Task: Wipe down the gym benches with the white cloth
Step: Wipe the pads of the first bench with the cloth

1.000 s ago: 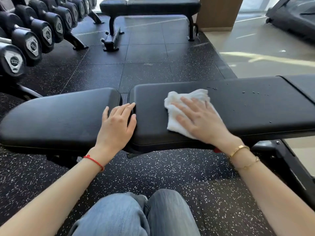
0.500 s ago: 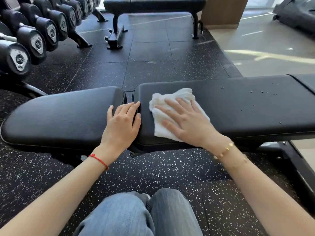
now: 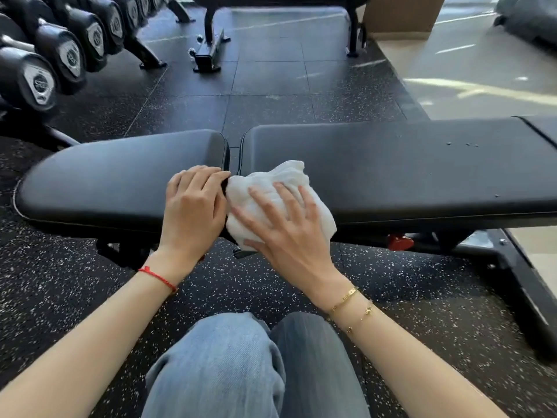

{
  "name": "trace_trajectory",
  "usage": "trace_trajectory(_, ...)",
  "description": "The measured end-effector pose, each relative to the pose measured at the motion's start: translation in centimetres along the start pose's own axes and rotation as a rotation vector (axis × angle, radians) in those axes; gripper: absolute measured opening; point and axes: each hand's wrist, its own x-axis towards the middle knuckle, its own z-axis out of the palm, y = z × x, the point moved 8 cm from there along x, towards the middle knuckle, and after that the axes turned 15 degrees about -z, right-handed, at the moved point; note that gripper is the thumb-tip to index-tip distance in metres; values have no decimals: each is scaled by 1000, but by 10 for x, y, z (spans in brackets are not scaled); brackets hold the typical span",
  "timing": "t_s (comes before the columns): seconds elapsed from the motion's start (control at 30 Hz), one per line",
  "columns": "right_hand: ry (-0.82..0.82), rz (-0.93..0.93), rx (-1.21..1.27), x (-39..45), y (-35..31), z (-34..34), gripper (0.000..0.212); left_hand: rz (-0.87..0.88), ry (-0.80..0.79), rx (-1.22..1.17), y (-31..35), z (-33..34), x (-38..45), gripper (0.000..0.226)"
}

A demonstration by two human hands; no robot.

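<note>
A black padded gym bench lies across the view in two pads: a seat pad (image 3: 114, 179) on the left and a long back pad (image 3: 391, 164) on the right, with a narrow gap between them. The white cloth (image 3: 271, 182) is bunched at the near left corner of the long pad, hanging over its front edge. My right hand (image 3: 286, 227) presses flat on the cloth with fingers spread. My left hand (image 3: 193, 206) rests on the right end of the seat pad, fingertips bent at the gap beside the cloth. A few small droplets (image 3: 461, 144) dot the long pad's far right.
A dumbbell rack (image 3: 60, 55) stands at the far left. A second bench (image 3: 211, 49) shows its frame at the top centre. The bench's black base frame (image 3: 518, 282) with a red knob (image 3: 399, 241) runs along the floor at right. My jeans-clad knees (image 3: 250, 366) are below.
My right hand has slid the cloth leftward along the long pad to its left end, bunching it against my left hand. The left fingertips have curled at the gap.
</note>
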Motion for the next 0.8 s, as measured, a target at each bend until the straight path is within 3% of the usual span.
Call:
trace_trajectory(0.23,21,146,-58,-60,60,3,59,3,-29,35,-4,3,-1,31)
trace_trajectory(0.33,53,223,-48,-49,52,2,58,6,-37,37,2,6,-2,31)
trace_trajectory(0.47,88,145,-53,-22,24,2,58,-10,-69,-45,13,6,-4,32)
trace_trajectory(0.57,101,114,-74,-46,43,2,58,0,-100,-50,21,8,-7,32)
trace_trajectory(0.7,100,251,-33,-85,88,-2,57,-1,-140,-60,29,14,-4,36)
trace_trajectory(0.8,129,295,-26,-72,74,-4,57,8,-177,-71,41,18,-3,37)
